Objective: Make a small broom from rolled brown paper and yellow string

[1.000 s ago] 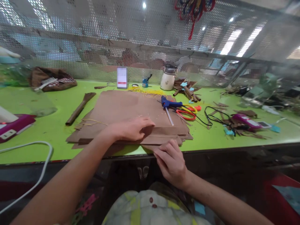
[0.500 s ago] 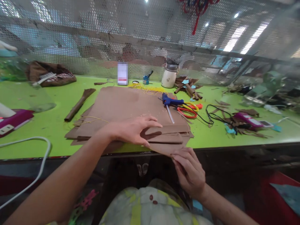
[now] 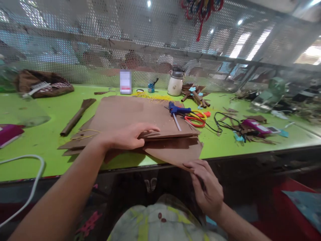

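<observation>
The near corner of a brown sheet is clamped between the fingers of the right hand, just past the front edge of the counter; the rear of the sheet is hidden under a stack of brown paper. The left hand is laid at the stack's front edge, its fingers reaching over the top and the thumb set lower. Whether that edge is gripped cannot be told, since the palm is turned out of view. On the stack a blue glue gun is rested, partly in front of red and yellow loop handles (probably of scissors, though no blades can be made out). At far left, a purple object is cut off by the frame.
</observation>
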Available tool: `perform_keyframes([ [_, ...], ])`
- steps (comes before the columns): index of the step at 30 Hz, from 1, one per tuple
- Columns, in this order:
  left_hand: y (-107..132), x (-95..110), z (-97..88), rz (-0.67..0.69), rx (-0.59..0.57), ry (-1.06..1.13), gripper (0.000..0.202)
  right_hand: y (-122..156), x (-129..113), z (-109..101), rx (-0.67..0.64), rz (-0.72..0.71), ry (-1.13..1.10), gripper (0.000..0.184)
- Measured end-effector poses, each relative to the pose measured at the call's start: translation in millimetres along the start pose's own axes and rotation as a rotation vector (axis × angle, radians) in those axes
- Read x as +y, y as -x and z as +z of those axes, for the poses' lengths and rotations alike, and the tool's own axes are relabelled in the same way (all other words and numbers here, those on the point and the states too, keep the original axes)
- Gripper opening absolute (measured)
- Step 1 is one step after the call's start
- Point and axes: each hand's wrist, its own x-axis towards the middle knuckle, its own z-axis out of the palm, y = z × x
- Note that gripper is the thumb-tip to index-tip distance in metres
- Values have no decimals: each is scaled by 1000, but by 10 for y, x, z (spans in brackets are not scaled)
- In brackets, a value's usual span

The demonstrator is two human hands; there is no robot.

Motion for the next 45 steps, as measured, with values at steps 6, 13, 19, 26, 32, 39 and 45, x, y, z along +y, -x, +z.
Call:
perform_keyframes([
  [6, -23, -116, -29, -108, 57, 13, 29, -33, -14, 40, -19, 19, -66, 41],
  [13, 1, -134, -36, -132, 116, -39, 25, -132, -5, 73, -141, -36, -32, 43],
  [19, 9, -134, -43, -144, 120, 5, 28, -272, -6, 47, -275, -38, 33, 37],
  [26, -2, -147, -33, -96, 178, 77, 33, -484, 96, 149, -255, -59, 33, 35],
  [32, 11, -139, -80, -144, 213, 5, 35, -584, 16, 176, -327, -56, 34, 23],
  [39, 27, -167, -78, -187, 221, -30, 35, -740, 309, -258, -130, 65, 128, 12],
  [45, 32, -157, -62, -174, 218, 11, 33, -707, 731, -494, -287, 79, 435, 20],
])
